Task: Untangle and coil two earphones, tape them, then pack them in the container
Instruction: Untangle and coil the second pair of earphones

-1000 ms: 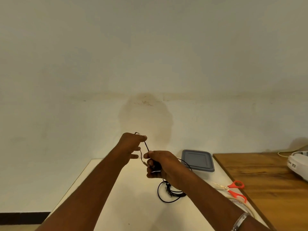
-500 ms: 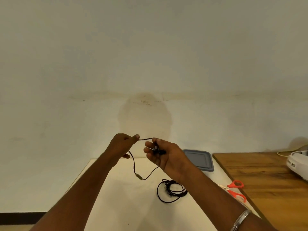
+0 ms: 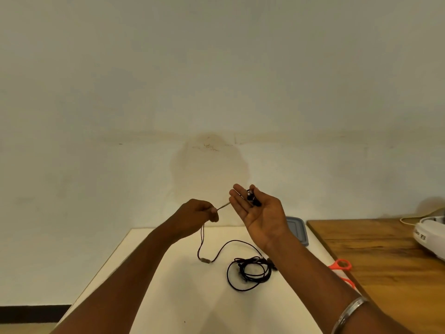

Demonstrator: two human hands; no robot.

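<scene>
1. Right hand [image 3: 261, 213], centre of frame, raised above the table: palm up, fingers spread, with the black earbuds [image 3: 252, 198] of one earphone pinned by the thumb against the base of the fingers. So open-handed, but holding the buds all the same.
2. Left hand [image 3: 196, 215], just left of centre and a bit lower: closed in a pinch on the same earphone's cable, with a short stiff end (the plug [image 3: 222, 207], looks like) poking out toward the right hand's fingertips. Not touching them, only close.
3. From the left-hand pinch, held earphone cable [image 3: 201, 242] drooping down to a small inline piece [image 3: 205, 260] low over the white table [image 3: 149, 273], then arcing up and right behind the right wrist.
4. Second earphone [image 3: 250, 273] lying on the table in a loose black bundle, lower centre-right, right beside the right forearm. Not taped, far as can be seen.
5. Grey lidded container [image 3: 297, 231] at the far edge of the white table, right of centre, partly hidden behind the right hand.
6. Orange-handled scissors [image 3: 340, 265] at the table's right edge, half hidden by the forearm.
7. Wooden table [image 3: 385, 261] on the right with a white device [image 3: 431, 233] at the frame edge.
8. Metal bangle [image 3: 349, 312] on the right wrist, lower right.
</scene>
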